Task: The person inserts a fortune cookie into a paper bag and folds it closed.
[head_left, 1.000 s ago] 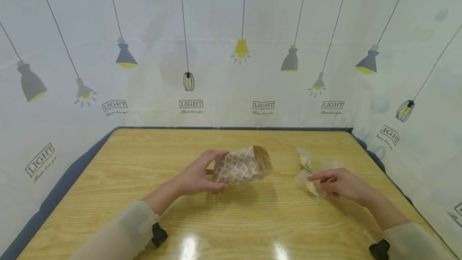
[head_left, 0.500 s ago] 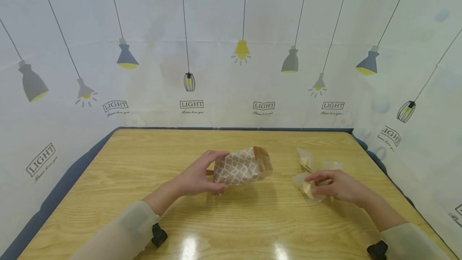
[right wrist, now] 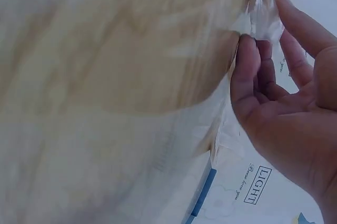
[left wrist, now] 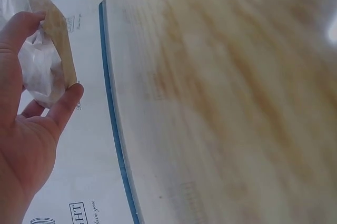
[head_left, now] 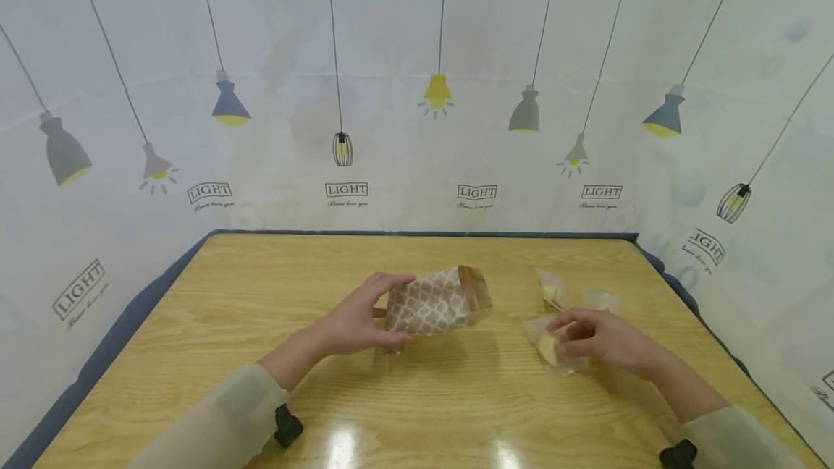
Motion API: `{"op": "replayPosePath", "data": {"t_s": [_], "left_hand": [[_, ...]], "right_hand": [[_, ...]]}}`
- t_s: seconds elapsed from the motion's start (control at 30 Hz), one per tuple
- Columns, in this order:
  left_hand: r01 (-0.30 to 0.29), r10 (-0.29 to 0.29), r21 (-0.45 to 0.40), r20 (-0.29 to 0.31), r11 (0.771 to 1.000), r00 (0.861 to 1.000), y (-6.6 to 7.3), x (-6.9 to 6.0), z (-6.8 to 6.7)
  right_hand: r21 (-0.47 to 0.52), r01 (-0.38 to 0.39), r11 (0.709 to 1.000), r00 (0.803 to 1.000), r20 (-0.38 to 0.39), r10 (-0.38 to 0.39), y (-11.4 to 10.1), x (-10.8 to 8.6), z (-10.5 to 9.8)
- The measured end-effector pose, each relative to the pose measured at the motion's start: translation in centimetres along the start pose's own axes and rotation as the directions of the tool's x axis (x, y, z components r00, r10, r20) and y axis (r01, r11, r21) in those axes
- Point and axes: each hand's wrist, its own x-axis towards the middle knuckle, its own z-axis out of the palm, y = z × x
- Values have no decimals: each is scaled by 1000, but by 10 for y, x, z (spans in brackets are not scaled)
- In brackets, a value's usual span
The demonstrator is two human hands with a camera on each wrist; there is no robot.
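Observation:
A patterned brown-and-white paper bag lies on its side in my left hand, its opening facing right. The left wrist view shows my thumb and fingers gripping the bag at its bottom end. On the right, my right hand pinches a small clear packet with something pale yellow inside, low over the table. The right wrist view shows a crinkled edge of the packet at my fingertips. Just behind it lies a similar clear packet.
Another clear packet lies behind my right hand, partly hidden by it. Everything is on a wooden table edged in dark blue. A white cloth printed with lamps encloses its back and sides.
My right hand has shifted slightly left and toward me, and the front packet has moved left with it. The left hand and paper bag have stayed in place.

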Motion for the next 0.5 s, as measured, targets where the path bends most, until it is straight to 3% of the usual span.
{"op": "replayPosePath", "data": {"t_s": [0.17, 0.3, 0.5], "left_hand": [[2, -2, -12, -1, 1000, 1000, 0, -2, 0], [4, -4, -11, -3, 1000, 1000, -1, -4, 0], [0, 0, 2, -12, 1000, 1000, 1, -5, -3]], "right_hand": [[54, 3, 999, 1000, -18, -2, -2, -1, 4], [102, 12, 995, 996, -85, -4, -7, 0, 10], [87, 32, 996, 987, -160, -18, -19, 2, 16]]}}
